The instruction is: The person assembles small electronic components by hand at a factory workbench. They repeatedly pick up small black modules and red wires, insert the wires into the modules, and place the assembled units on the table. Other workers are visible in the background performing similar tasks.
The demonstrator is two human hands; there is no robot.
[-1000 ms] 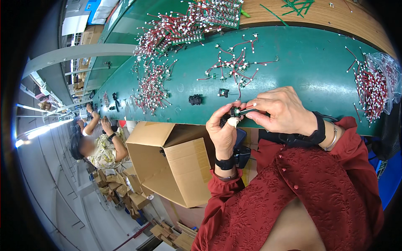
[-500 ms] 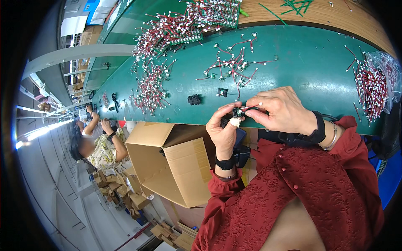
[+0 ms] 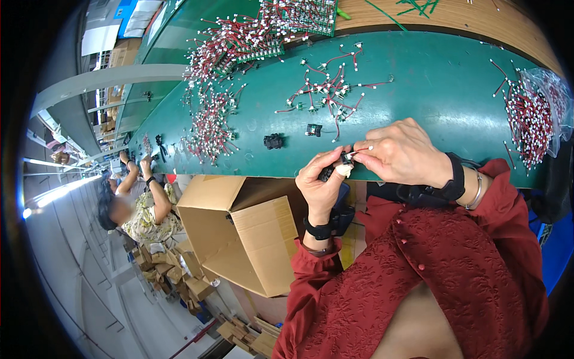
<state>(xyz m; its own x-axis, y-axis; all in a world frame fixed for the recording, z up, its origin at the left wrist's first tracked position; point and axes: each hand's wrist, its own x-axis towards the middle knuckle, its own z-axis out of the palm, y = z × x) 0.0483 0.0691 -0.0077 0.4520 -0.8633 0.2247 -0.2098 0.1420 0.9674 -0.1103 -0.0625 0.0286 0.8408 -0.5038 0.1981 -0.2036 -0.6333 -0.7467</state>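
Observation:
Near the front edge of the green table, my left hand (image 3: 320, 179) is closed around a small black plastic part (image 3: 347, 158). White wrapping (image 3: 343, 170) covers the tip of one of its digits. My right hand (image 3: 399, 153) meets it from the right, thumb and finger pinched on a short red-and-black wire lead (image 3: 353, 154) with a white plug. The lead's other end goes to the black part; whether it is fixed there is hidden by the fingers. Just beyond lie two more black plastic parts, a darker one (image 3: 274, 141) and one with a pale spot (image 3: 313, 130).
Loose wired boards (image 3: 327, 90) lie mid-table. A larger wire pile (image 3: 212, 125) and green circuit board panels (image 3: 299, 24) are further left and back. At right, wire leads (image 3: 531, 122) spill from a clear bag. An open cardboard box (image 3: 263, 239) stands below the edge; a co-worker (image 3: 146, 209) sits left.
My right fingertips have drawn in closer to the black part, and less of the wire shows between my hands. The co-worker's arms have shifted.

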